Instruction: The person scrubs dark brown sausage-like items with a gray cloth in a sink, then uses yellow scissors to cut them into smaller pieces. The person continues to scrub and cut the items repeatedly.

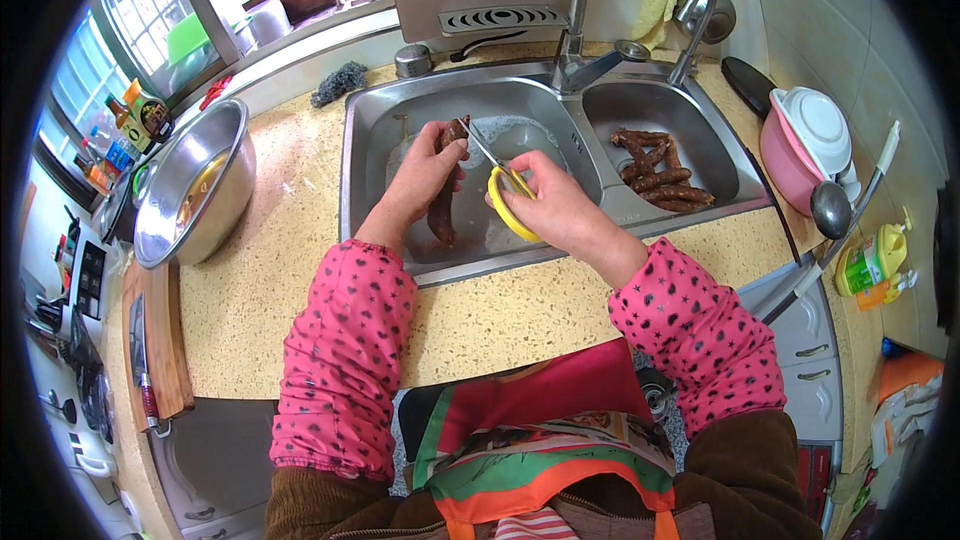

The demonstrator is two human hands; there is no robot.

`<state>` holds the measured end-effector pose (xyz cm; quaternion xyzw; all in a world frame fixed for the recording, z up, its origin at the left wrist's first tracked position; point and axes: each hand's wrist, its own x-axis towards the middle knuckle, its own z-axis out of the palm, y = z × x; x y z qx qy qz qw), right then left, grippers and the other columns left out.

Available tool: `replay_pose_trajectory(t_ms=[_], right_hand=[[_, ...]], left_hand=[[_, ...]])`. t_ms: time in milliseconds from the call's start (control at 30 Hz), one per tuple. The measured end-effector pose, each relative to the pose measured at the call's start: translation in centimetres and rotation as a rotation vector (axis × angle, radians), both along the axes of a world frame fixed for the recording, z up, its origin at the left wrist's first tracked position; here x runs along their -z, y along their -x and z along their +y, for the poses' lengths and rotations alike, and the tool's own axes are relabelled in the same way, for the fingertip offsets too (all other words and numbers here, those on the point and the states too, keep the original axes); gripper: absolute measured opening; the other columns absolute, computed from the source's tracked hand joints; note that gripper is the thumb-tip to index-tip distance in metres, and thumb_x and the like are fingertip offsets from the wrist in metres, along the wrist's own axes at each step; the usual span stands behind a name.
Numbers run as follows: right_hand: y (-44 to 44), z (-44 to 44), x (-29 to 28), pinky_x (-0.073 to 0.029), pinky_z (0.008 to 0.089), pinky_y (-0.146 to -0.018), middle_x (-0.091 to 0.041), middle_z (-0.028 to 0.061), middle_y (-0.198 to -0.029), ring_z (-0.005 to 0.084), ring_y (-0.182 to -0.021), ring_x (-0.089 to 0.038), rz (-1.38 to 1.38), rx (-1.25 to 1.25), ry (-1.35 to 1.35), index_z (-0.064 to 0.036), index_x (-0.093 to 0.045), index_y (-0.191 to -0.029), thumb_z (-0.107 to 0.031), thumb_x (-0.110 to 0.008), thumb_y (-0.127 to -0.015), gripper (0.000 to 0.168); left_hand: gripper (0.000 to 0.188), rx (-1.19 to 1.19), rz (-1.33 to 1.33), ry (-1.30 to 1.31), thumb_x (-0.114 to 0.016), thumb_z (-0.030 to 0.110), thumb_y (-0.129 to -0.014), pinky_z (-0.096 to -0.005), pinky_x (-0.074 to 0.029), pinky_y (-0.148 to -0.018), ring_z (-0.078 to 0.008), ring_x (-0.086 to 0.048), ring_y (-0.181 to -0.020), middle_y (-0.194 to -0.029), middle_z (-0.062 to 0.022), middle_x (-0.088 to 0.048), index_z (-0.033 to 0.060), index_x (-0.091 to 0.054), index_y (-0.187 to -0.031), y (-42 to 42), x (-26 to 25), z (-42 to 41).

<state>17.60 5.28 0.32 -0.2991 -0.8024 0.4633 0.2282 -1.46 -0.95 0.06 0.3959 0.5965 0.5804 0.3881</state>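
My left hand [424, 174] grips a long, dark reddish-brown sausage-like piece [442, 214] above the left sink basin [375, 120], which holds some foamy water. My right hand [559, 204] holds yellow-handled scissors [513, 229]; their blades reach the piece's upper end beside my left fingers. Whether the blades touch it is hard to tell. In the right basin [697, 120] lies a pile of several similar brown pieces [660, 180].
A large steel bowl [232, 195] with yellowish liquid stands at left, above a wooden board [174, 345] bearing a knife [139, 345]. The faucet [574, 60] rises behind the basins. At right are a pink basin [784, 142], a ladle [830, 210] and a soap bottle [870, 262].
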Motion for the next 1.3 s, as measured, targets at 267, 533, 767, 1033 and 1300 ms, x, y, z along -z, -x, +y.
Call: replay_pose_trajectory(t_ms=[267,533,767,1033,1300], right_hand=[[1.2,2.1,0.3,-0.043,0.0232,-0.057,-0.063,0.0064,-0.081,0.0080,-0.070,-0.058,0.010,0.030,0.072,-0.002,-0.048,-0.117,-0.027,-0.072,-0.085,0.047],[1.3,0.3,-1.7,-0.048,0.0341,-0.077,-0.062,0.0170,-0.095,0.0246,-0.085,-0.061,-0.095,0.057,-0.166,-0.004,-0.049,-0.111,-0.022,-0.069,-0.082,0.040],[0.6,4.2,-0.1,-0.048,0.0354,-0.078,-0.063,0.0166,-0.095,0.0260,-0.088,-0.062,-0.085,0.021,-0.238,-0.004,-0.052,-0.108,-0.020,-0.066,-0.083,0.033],[-10.6,6.8,-5.8,-0.046,0.0360,-0.089,-0.063,0.0182,-0.109,0.0282,-0.104,-0.061,-0.326,-0.040,-0.420,-0.003,-0.053,-0.121,-0.024,-0.062,-0.084,0.043],[-30.2,10.0,-4.1,-0.046,0.0488,-0.082,-0.061,0.0271,-0.104,0.0435,-0.098,-0.058,-0.935,0.541,-0.587,0.001,-0.054,-0.114,-0.017,-0.054,-0.086,0.033]], left_hand=[[0.033,0.150,0.074,-0.006,-0.058,0.019,-0.092,-0.0271,-0.048,-0.058,-0.0123,-0.053,-0.069,-0.091,-0.0053,-0.056,0.0060,-0.046,-0.120,-0.7,-0.6,0.0],[0.033,0.149,0.073,-0.023,-0.057,0.018,-0.092,-0.0275,-0.049,-0.058,-0.0124,-0.053,-0.071,-0.092,-0.0058,-0.056,0.0060,-0.045,-0.121,-0.4,0.0,-0.2],[0.031,0.139,0.012,-0.033,-0.056,0.020,-0.095,-0.0265,-0.047,-0.062,-0.0113,-0.052,-0.072,-0.090,-0.0042,-0.056,0.0075,-0.046,-0.122,-0.8,-0.8,-0.2],[0.030,0.112,-0.148,-0.073,-0.055,0.018,-0.093,-0.0276,-0.049,-0.060,-0.0119,-0.053,-0.070,-0.089,-0.0059,-0.057,0.0059,-0.047,-0.120,0.0,-0.7,-0.9],[0.024,-0.033,-0.632,-0.280,-0.044,0.018,-0.096,-0.0332,-0.051,-0.067,-0.0184,-0.056,-0.074,-0.090,-0.0109,-0.058,0.0001,-0.047,-0.113,1.1,-0.6,0.5]])
